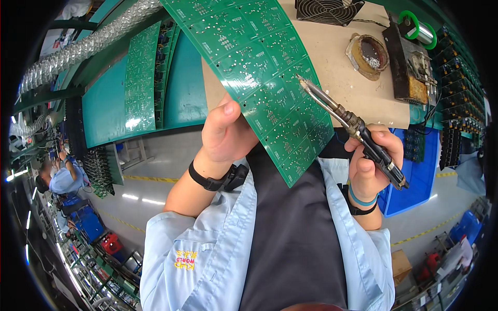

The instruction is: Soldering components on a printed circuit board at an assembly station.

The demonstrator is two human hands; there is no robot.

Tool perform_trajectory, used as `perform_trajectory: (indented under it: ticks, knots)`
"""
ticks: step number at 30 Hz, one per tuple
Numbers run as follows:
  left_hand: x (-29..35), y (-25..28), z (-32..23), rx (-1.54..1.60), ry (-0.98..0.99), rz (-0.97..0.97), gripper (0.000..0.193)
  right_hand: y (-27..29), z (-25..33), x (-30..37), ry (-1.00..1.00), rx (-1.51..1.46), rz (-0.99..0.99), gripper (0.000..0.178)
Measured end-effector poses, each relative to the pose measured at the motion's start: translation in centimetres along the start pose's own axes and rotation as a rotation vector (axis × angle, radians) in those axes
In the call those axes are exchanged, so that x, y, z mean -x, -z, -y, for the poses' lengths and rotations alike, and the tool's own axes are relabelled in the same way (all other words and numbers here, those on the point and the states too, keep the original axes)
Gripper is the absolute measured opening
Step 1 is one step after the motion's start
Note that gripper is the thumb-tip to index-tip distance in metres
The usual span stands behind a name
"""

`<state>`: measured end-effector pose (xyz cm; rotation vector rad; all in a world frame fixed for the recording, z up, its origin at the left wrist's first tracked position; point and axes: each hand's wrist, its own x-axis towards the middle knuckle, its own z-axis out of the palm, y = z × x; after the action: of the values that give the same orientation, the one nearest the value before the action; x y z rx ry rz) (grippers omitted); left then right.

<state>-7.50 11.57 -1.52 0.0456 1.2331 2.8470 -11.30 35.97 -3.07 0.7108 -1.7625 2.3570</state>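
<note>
At 12 o'clock: green circuit board [270, 88], held up, long axis running 11 to 5 o'clock. Left hand [224, 132], just off centre toward 11 o'clock: grip closed on the board's edge. Right hand [377, 160], 3 o'clock: grip curled round soldering iron [355, 126]; tip overlaps the board, contact cannot be told. On counter [104, 114]: fan [329, 10] at 1 o'clock, brown pot [356, 56] nearer 2.
</note>
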Motion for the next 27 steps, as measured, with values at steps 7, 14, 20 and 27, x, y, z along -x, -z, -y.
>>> perform_trajectory:
  ticks: [7,14,20,27]
  knots:
    - [-0.1,0.3,0.0,0.022,-0.009,0.04,0.068,-0.1,0.1,0.0,-0.01,-0.061,-0.042,0.051]
    - [-0.2,-0.4,0.1,0.001,0.011,-0.026,0.065,0.3,0.1,-0.1,-0.001,-0.03,-0.051,0.052]
    - [-0.7,-0.3,0.3,0.049,0.001,-0.088,0.058,0.6,-0.3,0.3,0.003,-0.021,-0.072,0.053]
    - [-0.6,1.6,1.0,-0.115,0.097,-0.236,0.041,0.9,-1.2,0.8,-0.027,0.059,-0.104,0.055]
